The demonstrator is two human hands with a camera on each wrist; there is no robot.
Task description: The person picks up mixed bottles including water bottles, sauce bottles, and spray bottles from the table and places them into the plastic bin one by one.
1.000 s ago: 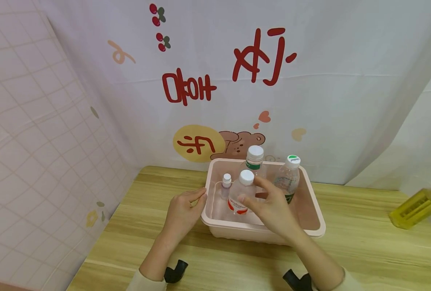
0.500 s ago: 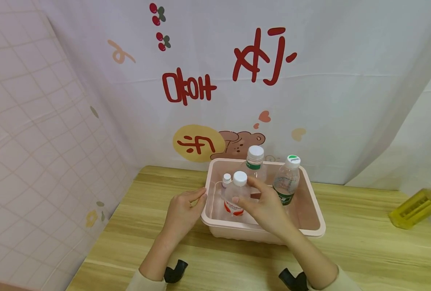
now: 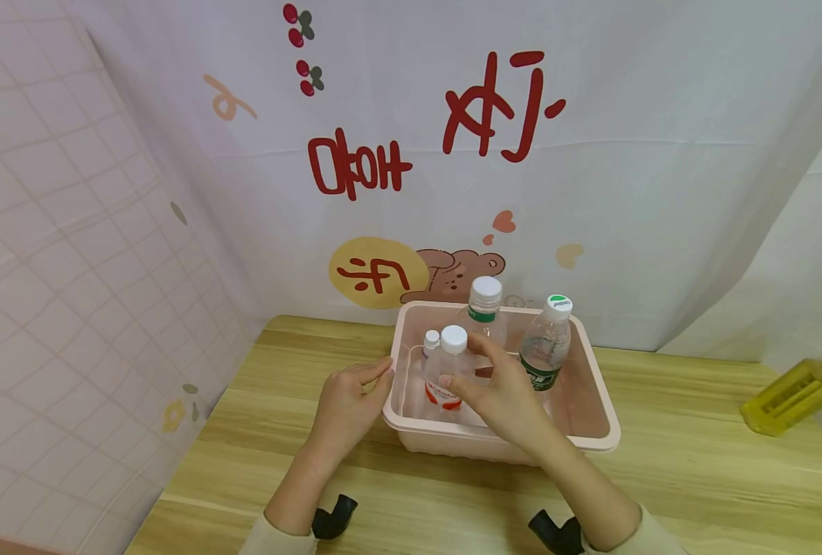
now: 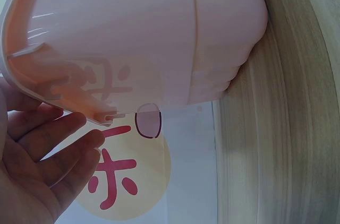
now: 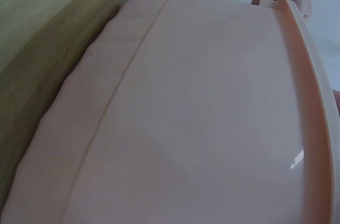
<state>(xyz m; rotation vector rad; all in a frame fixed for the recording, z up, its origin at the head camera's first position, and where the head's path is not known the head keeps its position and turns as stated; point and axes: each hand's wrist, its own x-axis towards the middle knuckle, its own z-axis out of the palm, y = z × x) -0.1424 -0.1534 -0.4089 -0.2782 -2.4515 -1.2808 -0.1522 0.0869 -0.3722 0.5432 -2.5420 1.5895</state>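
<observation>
Inside a pale pink plastic basin (image 3: pixel 501 436), my right hand (image 3: pixel 501 393) holds a clear plastic bottle (image 3: pixel 444 378) with a white cap and red-marked label between thumb and fingers. The bottle is upright near the basin's left side. My left hand (image 3: pixel 350 401) pinches the basin's left rim with thumb and index finger; the left wrist view shows its other fingers (image 4: pixel 69 155) loosely bent beside the rim. A small white-capped bottle (image 3: pixel 431 341) is partly hidden behind the held one. The right wrist view is filled mostly by the basin's outer wall (image 5: pixel 202 112).
Also in the basin are a white-capped bottle (image 3: pixel 485 297) with a green band at the back and a green-labelled bottle (image 3: pixel 548 343) at the right. A bottle of yellow liquid (image 3: pixel 792 397) is on the wooden table (image 3: pixel 688 462) at far right. A printed cloth (image 3: pixel 625 193) hangs behind.
My right hand has moved left with the clear bottle, bringing it in front of the small bottle. More of the green-labelled bottle now shows. My left hand has kept its place on the rim.
</observation>
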